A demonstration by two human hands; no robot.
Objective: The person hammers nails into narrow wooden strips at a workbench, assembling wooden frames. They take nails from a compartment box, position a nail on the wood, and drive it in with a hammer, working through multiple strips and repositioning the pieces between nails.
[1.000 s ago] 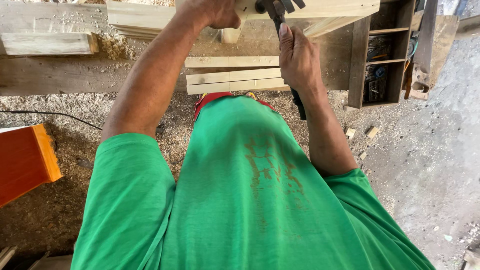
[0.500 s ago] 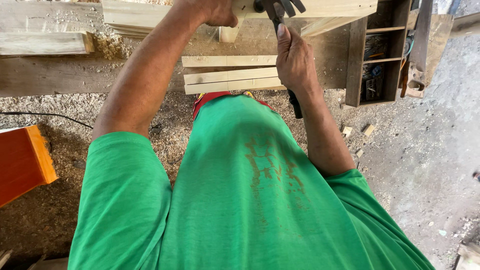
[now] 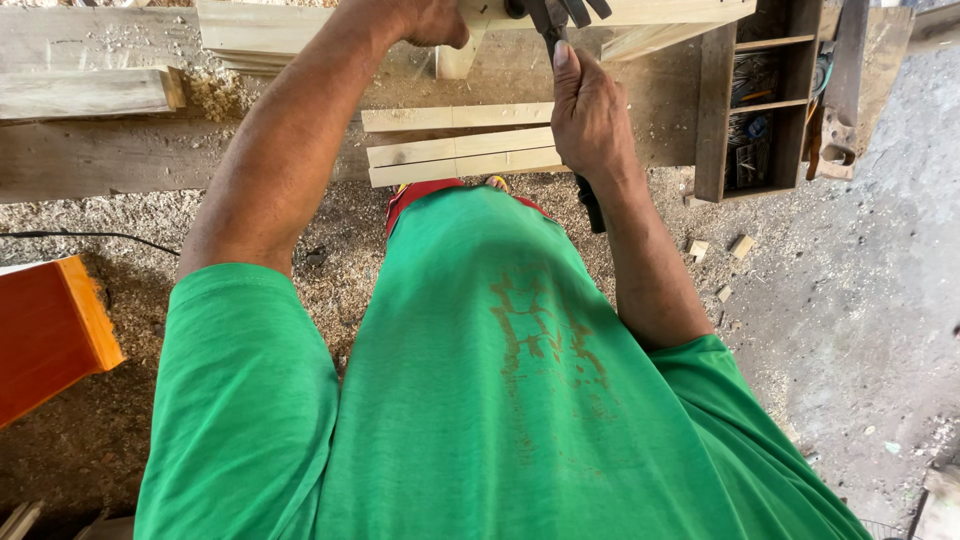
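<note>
Right hand (image 3: pixel 592 118): closed around the dark handle of a hammer (image 3: pixel 560 20), thumb laid along the shaft; dark claw head cut by the top edge of the view, handle end jutting below the wrist.

Left hand (image 3: pixel 432 20): curled on a pale wooden workpiece (image 3: pixel 620 14) at the top edge, fingers out of view, grip cannot be told; small upright wood block (image 3: pixel 458 60) just beneath.

Loose planks (image 3: pixel 455 148): three, stacked edge to edge on the floor, directly below both hands, touching a red garment hem.

Sawdust floor (image 3: pixel 330 260): open patch between planks and orange box (image 3: pixel 50 335) at the left edge.

Wooden shelf unit (image 3: pixel 755 100): upper right, near the right hand, narrow gap between.

Bare concrete (image 3: pixel 860 300): open room along the right side, small offcuts (image 3: pixel 720 246) scattered.
</note>
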